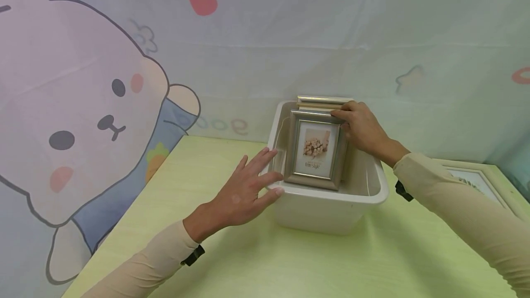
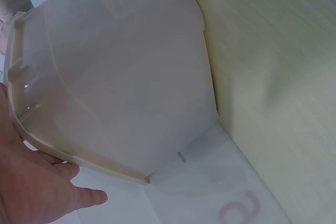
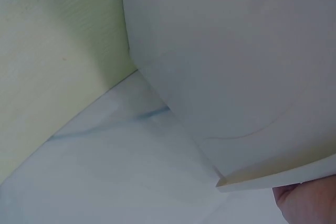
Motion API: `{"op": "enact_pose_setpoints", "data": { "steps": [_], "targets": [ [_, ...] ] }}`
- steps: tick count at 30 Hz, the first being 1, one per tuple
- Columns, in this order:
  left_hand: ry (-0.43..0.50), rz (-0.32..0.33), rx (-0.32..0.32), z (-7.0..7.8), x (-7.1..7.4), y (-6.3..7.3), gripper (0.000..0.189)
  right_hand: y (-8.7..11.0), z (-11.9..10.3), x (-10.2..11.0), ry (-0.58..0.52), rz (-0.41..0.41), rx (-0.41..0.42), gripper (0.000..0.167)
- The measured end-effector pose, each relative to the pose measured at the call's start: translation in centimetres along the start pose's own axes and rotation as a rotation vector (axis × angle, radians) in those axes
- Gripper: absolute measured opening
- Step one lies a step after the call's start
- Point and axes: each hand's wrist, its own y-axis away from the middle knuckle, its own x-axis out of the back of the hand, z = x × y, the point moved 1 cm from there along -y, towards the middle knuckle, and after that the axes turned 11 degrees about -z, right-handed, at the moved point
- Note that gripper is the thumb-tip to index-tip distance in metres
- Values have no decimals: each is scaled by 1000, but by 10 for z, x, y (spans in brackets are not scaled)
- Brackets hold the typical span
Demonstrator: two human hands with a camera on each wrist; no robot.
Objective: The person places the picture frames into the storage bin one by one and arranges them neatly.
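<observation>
A white plastic tub stands on the pale green table, its outer wall filling much of the left wrist view. Inside it a silver-gold picture frame leans upright, showing a small flower print. Behind this one, the top edge of another frame rises above the rim. My right hand pinches the front frame by its upper right corner. At the tub's near left corner, my left hand has its fingers spread and fairly straight, by the rim. The tub hides most of the right hand in the right wrist view.
A larger pale picture frame lies on the table at the right, partly behind the right sleeve. A printed cloth backdrop with a cartoon animal hangs right behind the tub. The green table top extends toward the front.
</observation>
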Motion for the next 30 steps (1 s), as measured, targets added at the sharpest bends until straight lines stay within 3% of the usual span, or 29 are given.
{"op": "enact_pose_setpoints", "data": {
  "steps": [17,23,30],
  "targets": [
    [-2,8,-9,-1,-1,0,36,2,6,6,-8,75,-12,40],
    [5,4,-1,-1,-1,0,37,13,18,19,-137,109,-128,46],
    [10,1,0,1,0,0,37,35,48,37,-286,138,-307,60]
  ]
}}
